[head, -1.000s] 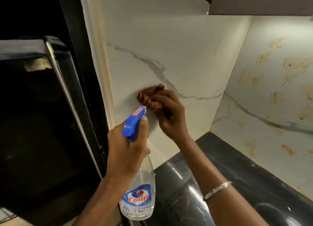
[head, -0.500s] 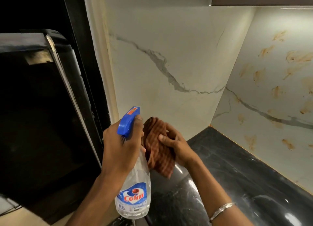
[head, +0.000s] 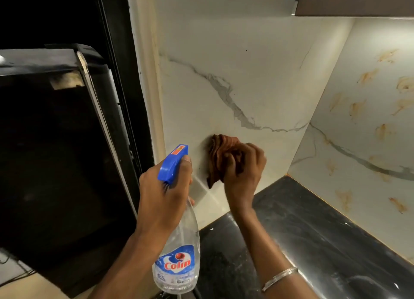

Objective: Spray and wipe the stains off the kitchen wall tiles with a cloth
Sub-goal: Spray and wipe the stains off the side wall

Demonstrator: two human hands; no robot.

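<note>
Polished black stone counter (head: 313, 242) spans 4 to 6 o'clock, and the lower edge cuts off both forearms. At 6 o'clock I see the left hand (head: 163, 193) clasping a clear plastic spray bottle (head: 179, 254). Its neck and trigger are hidden under the fingers, with the blue nozzle head (head: 172, 162) showing above them. Just beyond, the right hand (head: 244, 168) is clenched round a crumpled rust-brown cloth (head: 220, 151), partly buried in the fist and pressed against the glossy white veined wall tile (head: 246, 74). Orange-brown stains (head: 358, 107) smear the side tile (head: 336, 155) at 3 o'clock. I cannot identify the dark appliance (head: 56, 153) at 9 o'clock.
</note>
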